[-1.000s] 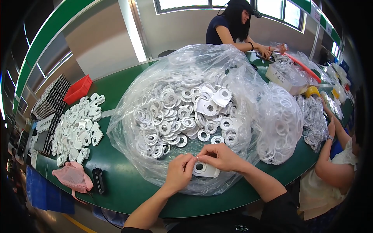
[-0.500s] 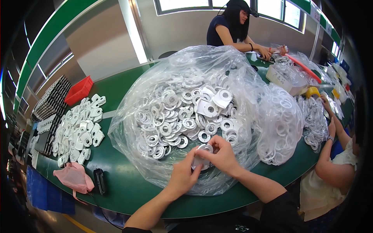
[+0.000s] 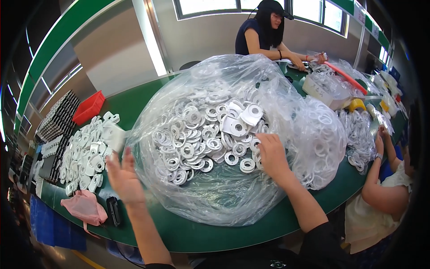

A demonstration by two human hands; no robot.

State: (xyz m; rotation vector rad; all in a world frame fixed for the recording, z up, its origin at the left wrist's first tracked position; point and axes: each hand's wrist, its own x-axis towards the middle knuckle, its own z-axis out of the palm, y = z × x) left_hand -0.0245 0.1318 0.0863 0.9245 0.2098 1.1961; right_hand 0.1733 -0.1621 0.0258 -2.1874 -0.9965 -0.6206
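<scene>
My left hand (image 3: 125,178) is raised left of the clear plastic bag (image 3: 210,208), its fingers spread and blurred by motion. Just beyond the fingertips, a smeared white plastic part (image 3: 114,137) appears over the edge of a heap of white parts (image 3: 85,154). In the opened bag lies a large pile of flat white rings (image 3: 208,133) and tabbed pieces with round holes (image 3: 251,114). My right hand (image 3: 274,158) reaches over the right side of this pile, fingers stretched out at the rings. Its fingertips are partly hidden, and I see nothing held in it.
Stacked dark trays (image 3: 58,116) and a red bin (image 3: 88,108) stand at the far left. A pink pouch (image 3: 85,207) and a black case (image 3: 113,210) lie near the front edge. More bagged rings (image 3: 319,143) sit at right. One person works across the green table (image 3: 197,240), another at right.
My hands have parted from the white piece they held together. The left swung left toward the heap and opened; the right moved forward and right to the bag's pile.
</scene>
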